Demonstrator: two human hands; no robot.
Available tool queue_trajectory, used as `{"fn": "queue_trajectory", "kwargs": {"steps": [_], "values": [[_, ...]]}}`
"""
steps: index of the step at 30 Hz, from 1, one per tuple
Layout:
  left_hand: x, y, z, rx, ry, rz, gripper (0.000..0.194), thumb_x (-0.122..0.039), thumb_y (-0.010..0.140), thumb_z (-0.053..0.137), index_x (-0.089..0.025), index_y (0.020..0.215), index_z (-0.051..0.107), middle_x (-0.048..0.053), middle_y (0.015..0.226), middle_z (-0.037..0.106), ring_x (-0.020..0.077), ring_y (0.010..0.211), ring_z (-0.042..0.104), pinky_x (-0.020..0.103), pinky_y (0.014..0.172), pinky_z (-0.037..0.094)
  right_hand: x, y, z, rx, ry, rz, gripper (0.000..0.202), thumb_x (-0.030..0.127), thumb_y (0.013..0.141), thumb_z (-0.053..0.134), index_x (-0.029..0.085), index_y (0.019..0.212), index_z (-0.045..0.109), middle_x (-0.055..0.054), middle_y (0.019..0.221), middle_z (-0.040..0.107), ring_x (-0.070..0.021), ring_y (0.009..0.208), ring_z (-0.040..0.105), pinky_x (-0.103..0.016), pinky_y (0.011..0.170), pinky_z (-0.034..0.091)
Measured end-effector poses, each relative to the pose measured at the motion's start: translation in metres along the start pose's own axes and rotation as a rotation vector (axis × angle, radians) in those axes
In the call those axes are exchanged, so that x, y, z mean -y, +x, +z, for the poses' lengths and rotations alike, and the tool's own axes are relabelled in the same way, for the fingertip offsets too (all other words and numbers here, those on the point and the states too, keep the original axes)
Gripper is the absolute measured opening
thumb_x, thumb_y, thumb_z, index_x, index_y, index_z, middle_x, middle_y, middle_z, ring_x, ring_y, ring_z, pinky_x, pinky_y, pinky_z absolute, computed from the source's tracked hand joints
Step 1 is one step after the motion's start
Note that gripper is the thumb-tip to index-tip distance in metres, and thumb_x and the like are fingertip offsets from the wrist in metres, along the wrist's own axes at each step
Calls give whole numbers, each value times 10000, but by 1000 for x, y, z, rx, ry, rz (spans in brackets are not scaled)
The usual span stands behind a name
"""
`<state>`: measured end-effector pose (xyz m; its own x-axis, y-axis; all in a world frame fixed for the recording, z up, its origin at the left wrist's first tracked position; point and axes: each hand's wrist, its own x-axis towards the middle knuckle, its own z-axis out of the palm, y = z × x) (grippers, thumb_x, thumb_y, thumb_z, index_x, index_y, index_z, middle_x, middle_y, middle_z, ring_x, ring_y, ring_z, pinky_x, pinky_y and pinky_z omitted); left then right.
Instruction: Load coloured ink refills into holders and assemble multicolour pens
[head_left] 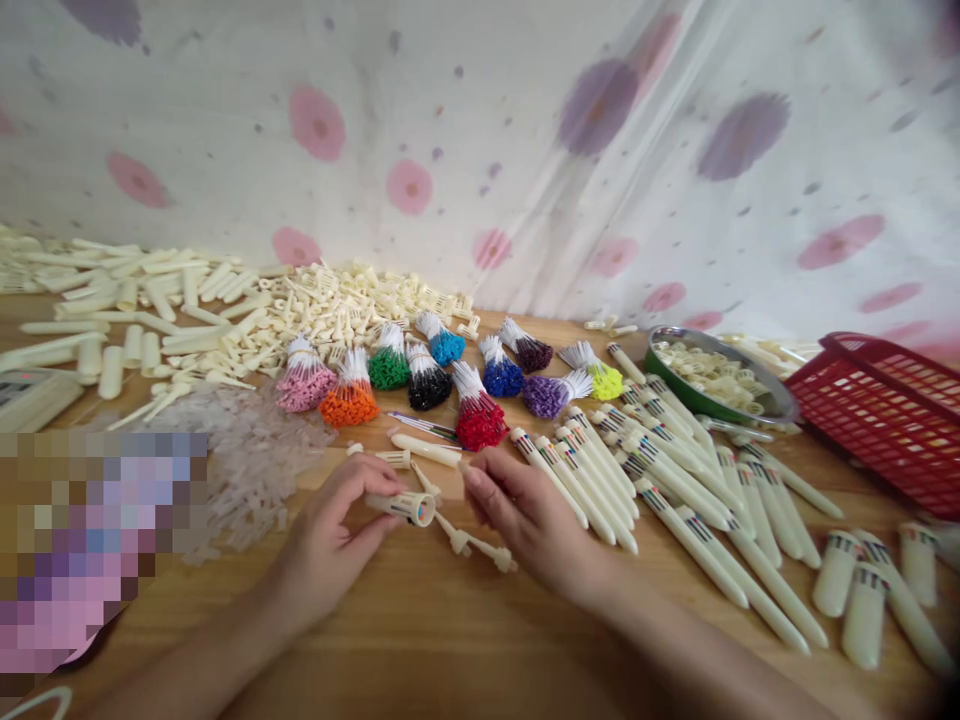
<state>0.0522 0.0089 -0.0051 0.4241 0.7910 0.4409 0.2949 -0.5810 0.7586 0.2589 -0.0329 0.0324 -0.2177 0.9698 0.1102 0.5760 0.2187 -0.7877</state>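
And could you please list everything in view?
Curtain: one, white, patterned, back
Table: one, brown wood, beneath
Heaped parts: many, cream, back left
Clear pieces: many, translucent, left
Refill bundles: ten, various colours, centre
Loose refills: several, mixed, centre
Pens: many, cream, right
Bowl: one, green, back right
Bowl's parts: many, cream, inside it
Basket: one, red, far right
Device: one, pale, left edge
Pixelated object: one, unclear, lower left
Loop: one, white, bottom left
Loose parts: several, cream, centre
Tube: one, cream, centre, held
Left hand: one, bare, gripping tube
Right hand: one, bare, centre
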Motion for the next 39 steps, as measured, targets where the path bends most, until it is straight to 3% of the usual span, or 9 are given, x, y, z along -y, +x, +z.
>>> {"fn": "queue_trajectory", "kwargs": {"steps": [3, 5, 9, 14, 16, 21, 25, 30, 39], "values": [[5, 0, -3, 16, -108, -39, 193, -68, 737, 583, -234, 828, 546, -4, 875, 599, 147, 876, 602, 250, 767, 483, -16, -5, -13, 89, -473, 54, 166, 325, 868, 497, 177, 792, 500, -4, 693, 555, -124, 602, 495, -224, 542, 348], [8, 1, -5, 63, -197, -66, 217, -62, 734, 588, -245, 845, 559, -10, 887, 607, 137, 890, 609, 238, 787, 483, -30, -9, -12, 120, -731, 54, 207, 348, 799, 601, 163, 862, 531, -54, 805, 601, -181, 716, 556, -255, 584, 386], [11, 2, -5, 185, -282, -80, 252, -63, 755, 578, -266, 904, 579, -12, 908, 623, 126, 888, 618, 220, 780, 497, -53, -14, 1, 50, -919, -2, 168, 321, 843, 555, 153, 838, 549, -87, 843, 592, -204, 783, 581, -284, 639, 440], [12, 3, -3, 147, -206, -10, 225, -81, 750, 596, -252, 897, 588, 0, 888, 628, 138, 870, 615, 241, 782, 497, -57, -16, 2, 5, -844, 37, 39, 160, 848, 524, 154, 865, 558, -102, 941, 584, -185, 781, 587, -288, 684, 472], [12, 3, -3, 104, -171, 4, 194, -92, 752, 597, -241, 877, 584, 7, 882, 626, 144, 854, 618, 251, 772, 501, -54, -18, -2, 1, -841, 3, 92, 87, 818, 519, 165, 838, 561, -87, 917, 602, -197, 788, 583, -291, 672, 473], [11, 2, -6, 88, -89, 1, 149, -148, 760, 618, -238, 878, 602, 21, 903, 643, 164, 889, 627, 279, 815, 501, -40, -21, -13, -189, -715, -384, 209, 17, 815, 428, 157, 932, 531, -87, 909, 615, -168, 735, 567, -257, 594, 456], [8, 2, -9, 129, -41, 34, 238, -173, 788, 601, -292, 993, 622, 4, 977, 681, 169, 949, 634, 267, 847, 505, -20, -22, -20, -269, -544, -575, 222, 93, 865, 475, 132, 1084, 483, -79, 933, 643, -144, 810, 575, -255, 703, 471], [4, 2, -12, 192, 45, 127, 372, -144, 831, 534, -347, 1140, 574, -15, 1084, 682, 160, 991, 637, 245, 861, 505, -4, -26, -21, -302, -425, -609, 231, 127, 849, 543, 154, 1078, 549, -53, 940, 665, -125, 815, 591, -244, 715, 480], [5, 1, -6, 222, 98, 145, 358, -175, 837, 511, -319, 1153, 595, 24, 1059, 700, 188, 934, 666, 276, 803, 540, 2, -25, -17, -330, -460, -520, 147, 165, 860, 536, 148, 978, 623, -49, 874, 671, -130, 735, 579, -250, 656, 471]]}}
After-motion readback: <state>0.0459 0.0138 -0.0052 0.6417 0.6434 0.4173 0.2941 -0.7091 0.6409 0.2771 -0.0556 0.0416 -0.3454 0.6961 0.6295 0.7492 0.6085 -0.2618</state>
